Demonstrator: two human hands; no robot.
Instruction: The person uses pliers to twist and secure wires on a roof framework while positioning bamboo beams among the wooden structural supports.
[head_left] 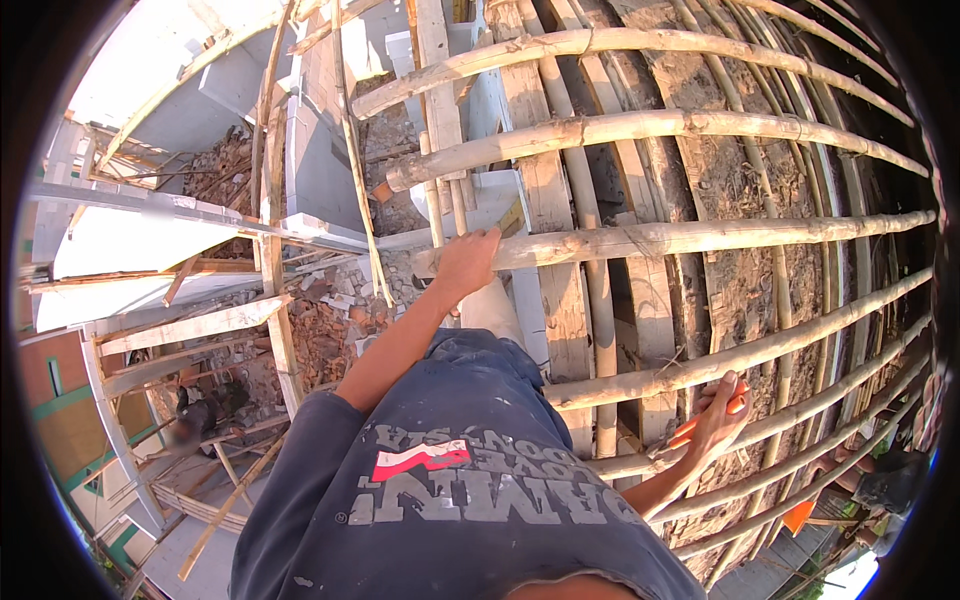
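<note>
Left hand [468,258] is clenching around a bamboo pole [700,236] of the scaffold lattice; right hand [718,412] is grasping a lower pole [640,380]. They're looking stiff, rough, light; best gripped mid-span, near crossings.

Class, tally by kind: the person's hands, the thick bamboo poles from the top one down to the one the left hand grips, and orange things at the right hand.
Hands: 2 (left hand, right hand)
Thick poles: 3 (top pole, second pole, gripped pole)
Orange thing: 1, kind unclear
Total: 6
</note>
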